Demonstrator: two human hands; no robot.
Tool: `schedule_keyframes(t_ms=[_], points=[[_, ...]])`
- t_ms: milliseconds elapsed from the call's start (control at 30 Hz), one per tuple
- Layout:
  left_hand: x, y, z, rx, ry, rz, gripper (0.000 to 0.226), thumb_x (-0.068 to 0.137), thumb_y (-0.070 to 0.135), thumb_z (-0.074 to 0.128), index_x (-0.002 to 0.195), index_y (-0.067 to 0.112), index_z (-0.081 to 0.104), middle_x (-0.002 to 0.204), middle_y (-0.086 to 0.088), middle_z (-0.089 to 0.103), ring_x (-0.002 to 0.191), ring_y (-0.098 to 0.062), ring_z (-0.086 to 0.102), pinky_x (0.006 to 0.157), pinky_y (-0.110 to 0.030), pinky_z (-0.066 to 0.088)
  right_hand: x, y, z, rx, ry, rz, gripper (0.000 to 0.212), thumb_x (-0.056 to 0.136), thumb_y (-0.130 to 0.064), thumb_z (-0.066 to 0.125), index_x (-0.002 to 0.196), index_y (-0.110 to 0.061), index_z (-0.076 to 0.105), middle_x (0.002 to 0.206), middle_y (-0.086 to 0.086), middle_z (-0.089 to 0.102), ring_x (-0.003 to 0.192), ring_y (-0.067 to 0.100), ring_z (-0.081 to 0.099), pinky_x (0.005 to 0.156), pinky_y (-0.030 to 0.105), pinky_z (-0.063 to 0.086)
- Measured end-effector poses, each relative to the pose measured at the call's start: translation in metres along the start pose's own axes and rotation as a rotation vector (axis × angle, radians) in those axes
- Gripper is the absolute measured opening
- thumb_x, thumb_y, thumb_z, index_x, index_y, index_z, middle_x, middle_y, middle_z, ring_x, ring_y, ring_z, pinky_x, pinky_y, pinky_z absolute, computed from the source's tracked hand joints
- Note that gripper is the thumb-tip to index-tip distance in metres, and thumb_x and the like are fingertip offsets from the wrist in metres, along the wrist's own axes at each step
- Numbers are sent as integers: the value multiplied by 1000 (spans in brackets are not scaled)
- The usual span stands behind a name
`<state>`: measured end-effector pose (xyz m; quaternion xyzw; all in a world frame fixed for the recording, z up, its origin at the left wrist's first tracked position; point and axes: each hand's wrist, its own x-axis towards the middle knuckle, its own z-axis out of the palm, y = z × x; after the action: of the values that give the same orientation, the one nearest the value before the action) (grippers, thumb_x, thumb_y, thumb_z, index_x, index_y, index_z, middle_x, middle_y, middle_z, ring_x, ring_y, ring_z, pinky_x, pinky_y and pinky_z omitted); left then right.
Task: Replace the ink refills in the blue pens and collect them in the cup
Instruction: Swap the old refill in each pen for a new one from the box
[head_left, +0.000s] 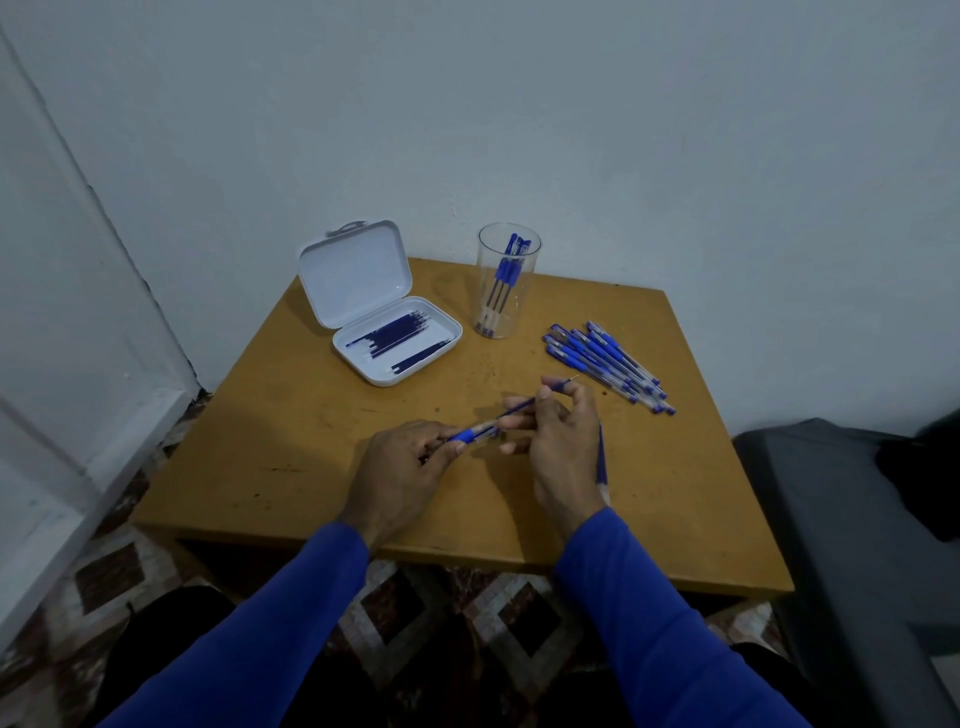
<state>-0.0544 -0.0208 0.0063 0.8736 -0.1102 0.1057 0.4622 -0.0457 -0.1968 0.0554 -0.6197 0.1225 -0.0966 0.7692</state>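
My left hand (405, 467) grips a blue pen barrel (475, 433) above the middle of the table. My right hand (558, 436) pinches a thin ink refill (519, 406) that runs from the barrel's open end up to its fingertips. A second blue pen part (601, 465) sticks out below my right hand, on its right side. The clear cup (508, 283) at the back holds a few blue pens. A pile of several blue pens (608, 364) lies to the right of the cup.
An open white case (384, 312) with several dark refills sits at the back left of the wooden table (291, 441). A dark grey seat (857, 519) stands off the table's right edge. White walls close the back and left.
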Motion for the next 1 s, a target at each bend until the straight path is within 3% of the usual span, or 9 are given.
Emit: schedule_keyframes(t_ms=[133,200,300,367,467,700,1000], points=[[-1,1,0,8,19,1,22,96,33,66,114,24,76,94,16,72,82,-1,64,72,-21,52,6,-2,-9,-92,163,-19,16,108,-24,48,122,-21,55,85,5,71,62,11,64,50,29,53],[-1,2,0,23,23,-4,24,96,34,66,115,24,76,95,15,72,83,0,64,74,-21,52,11,0,-20,-391,251,-114,23,104,-29,55,125,-22,62,89,-3,69,72,6,63,63,25,55],[0,2,0,48,16,-15,25,96,34,66,116,24,74,95,15,71,84,-1,64,76,-26,56,15,3,-37,-806,252,-205,35,99,-33,63,131,-19,65,112,-5,67,92,4,57,78,17,47],[0,2,0,50,24,-5,25,96,34,66,116,23,75,93,14,72,83,-2,64,75,-28,57,17,2,-47,-998,247,-166,35,98,-37,64,129,-20,65,117,-3,67,95,4,55,82,21,46],[0,2,1,51,37,6,24,96,33,67,115,23,76,90,15,72,81,-2,64,74,-29,57,20,4,-60,-1174,250,-119,27,99,-42,62,117,-23,68,107,-5,63,90,6,56,78,25,48],[1,2,2,55,46,23,26,96,35,66,116,22,76,89,15,71,80,-1,64,76,-29,57,20,8,-70,-1277,249,-129,23,101,-41,57,109,-22,68,96,-6,56,82,8,55,77,31,55],[0,2,2,67,44,29,26,95,32,66,117,19,74,88,15,70,78,1,64,74,-18,50,16,13,-72,-1265,239,-161,25,99,-44,59,112,-22,61,103,-5,47,86,8,51,73,24,44]])
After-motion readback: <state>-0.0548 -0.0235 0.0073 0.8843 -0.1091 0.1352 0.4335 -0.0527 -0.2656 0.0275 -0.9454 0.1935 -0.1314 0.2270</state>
